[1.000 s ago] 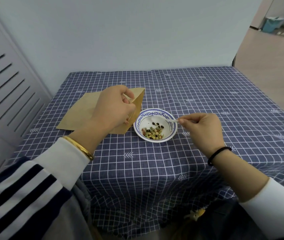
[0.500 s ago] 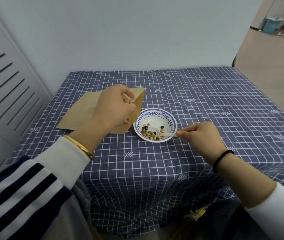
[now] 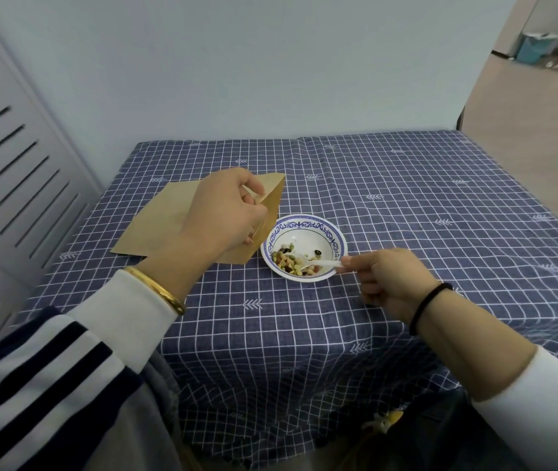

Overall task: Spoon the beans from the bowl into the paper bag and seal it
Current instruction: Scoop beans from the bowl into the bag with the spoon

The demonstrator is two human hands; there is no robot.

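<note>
A white bowl with a blue patterned rim (image 3: 330,230) stands mid-table and holds mixed beans (image 3: 287,262) gathered at its near left side. My right hand (image 3: 391,279) grips a white plastic spoon (image 3: 318,264) whose tip lies among the beans. A brown paper bag (image 3: 163,222) lies flat to the left of the bowl. My left hand (image 3: 224,212) pinches the bag's upper edge and lifts its mouth open toward the bowl.
A blue checked cloth (image 3: 406,198) covers the table. A grey louvred door (image 3: 12,171) stands at the left and a pale wall behind. The table's right edge drops to a wooden floor (image 3: 525,96).
My right hand dropped toward me and lowered the spoon from above the bowl's right rim into the beans. The beans have shifted toward the near left. My left hand and the bag stayed still.
</note>
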